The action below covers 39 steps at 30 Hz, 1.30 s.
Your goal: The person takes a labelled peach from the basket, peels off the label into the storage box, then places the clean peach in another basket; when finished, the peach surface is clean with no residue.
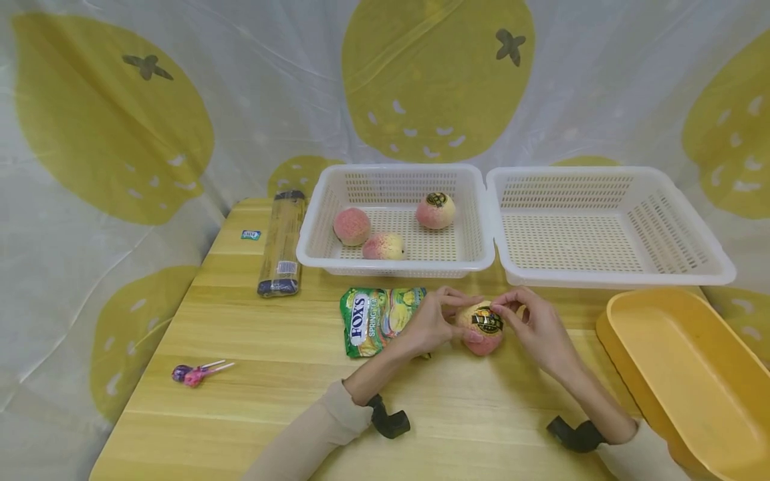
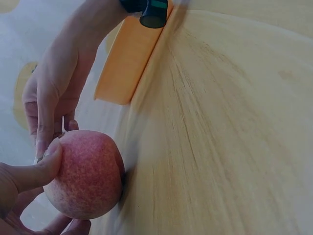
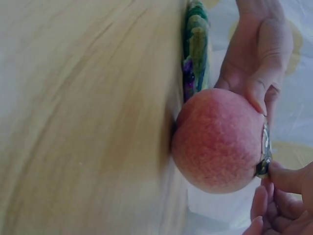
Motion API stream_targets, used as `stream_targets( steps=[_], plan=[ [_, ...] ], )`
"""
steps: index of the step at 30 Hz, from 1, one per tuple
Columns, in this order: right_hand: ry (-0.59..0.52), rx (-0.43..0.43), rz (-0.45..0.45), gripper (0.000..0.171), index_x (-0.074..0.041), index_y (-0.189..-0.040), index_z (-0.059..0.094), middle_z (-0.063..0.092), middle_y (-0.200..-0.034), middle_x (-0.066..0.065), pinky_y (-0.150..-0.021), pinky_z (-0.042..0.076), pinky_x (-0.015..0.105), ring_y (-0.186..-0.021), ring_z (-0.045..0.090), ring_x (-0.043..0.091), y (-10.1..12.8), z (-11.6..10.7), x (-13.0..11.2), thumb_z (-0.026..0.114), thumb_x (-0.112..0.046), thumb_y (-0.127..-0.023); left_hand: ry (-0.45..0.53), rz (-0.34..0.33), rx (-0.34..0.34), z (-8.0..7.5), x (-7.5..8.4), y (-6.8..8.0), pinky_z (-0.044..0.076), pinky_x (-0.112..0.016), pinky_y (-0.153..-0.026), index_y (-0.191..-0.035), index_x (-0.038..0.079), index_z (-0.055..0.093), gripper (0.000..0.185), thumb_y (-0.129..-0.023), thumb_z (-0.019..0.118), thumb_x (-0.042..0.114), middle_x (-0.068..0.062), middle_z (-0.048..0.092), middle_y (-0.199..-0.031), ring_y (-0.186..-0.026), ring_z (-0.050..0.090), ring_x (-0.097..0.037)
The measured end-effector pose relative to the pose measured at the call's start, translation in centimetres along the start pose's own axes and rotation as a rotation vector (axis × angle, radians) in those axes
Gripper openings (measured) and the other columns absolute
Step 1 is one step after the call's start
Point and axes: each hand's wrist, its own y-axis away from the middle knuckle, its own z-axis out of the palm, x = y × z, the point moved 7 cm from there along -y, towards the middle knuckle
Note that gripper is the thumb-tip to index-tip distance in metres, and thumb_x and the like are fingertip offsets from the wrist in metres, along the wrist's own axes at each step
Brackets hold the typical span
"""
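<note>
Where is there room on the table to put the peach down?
Bare wood lies between the lollipops and the candy bag, and along the near edge between the two arms. The right basket holds nothing. It is crowded where both hands hold the peach, hemmed by the candy bag, the left basket and the yellow tray.

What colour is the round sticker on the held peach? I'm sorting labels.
Black and gold round sticker on the pink-yellow peach; head view shows it best.
</note>
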Motion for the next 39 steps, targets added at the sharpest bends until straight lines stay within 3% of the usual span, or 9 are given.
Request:
stream_targets(
  steps=[18,23,30,39],
  plan=[
    [0.049,0.206,-0.241,0.016,0.000,-0.094,0.069,0.067,-0.093,0.005,-0.073,0.042,0.008,-0.083,0.051,0.003,1.4,0.0,-1.7,0.076,0.012,-0.085,-0.051,0.024,0.018,-0.4,0.0,-0.4,0.049,-0.044,-0.110,-0.130,0.016,0.074,0.060,-0.073,0.093,0.010,-0.009,0.069,-0.122,-0.115,0.059,-0.015],
    [0.077,0.214,-0.286,0.020,0.003,-0.093,0.067,0.067,-0.094,0.008,-0.074,0.042,0.007,-0.083,0.052,0.005,1.4,0.1,-2.1,0.077,0.015,-0.081,-0.050,0.020,0.014,-0.5,0.2,-0.5,0.052,-0.041,-0.103,-0.129,0.016,0.074,0.060,-0.073,0.093,0.011,-0.008,0.070,-0.120,-0.104,0.056,-0.007],
    [0.105,0.210,-0.368,0.024,0.004,-0.093,0.066,0.067,-0.095,0.010,-0.079,0.043,0.007,-0.086,0.055,0.012,1.6,-0.3,-3.6,0.078,0.018,-0.078,-0.060,0.002,0.010,-0.5,0.1,-0.5,0.050,-0.020,-0.079,-0.129,0.017,0.074,0.057,-0.076,0.092,0.009,-0.007,0.068,-0.114,-0.095,0.052,-0.009],
    [0.180,0.173,-0.442,0.028,0.002,-0.097,0.067,0.066,-0.095,0.009,-0.077,0.047,0.013,-0.084,0.059,0.015,1.2,-0.9,-4.8,0.082,0.014,-0.076,-0.063,-0.008,0.003,-0.5,0.2,-0.7,0.050,-0.019,-0.078,-0.129,0.016,0.074,0.057,-0.075,0.092,0.011,-0.009,0.069,-0.116,-0.102,0.058,-0.015]
  ],
)
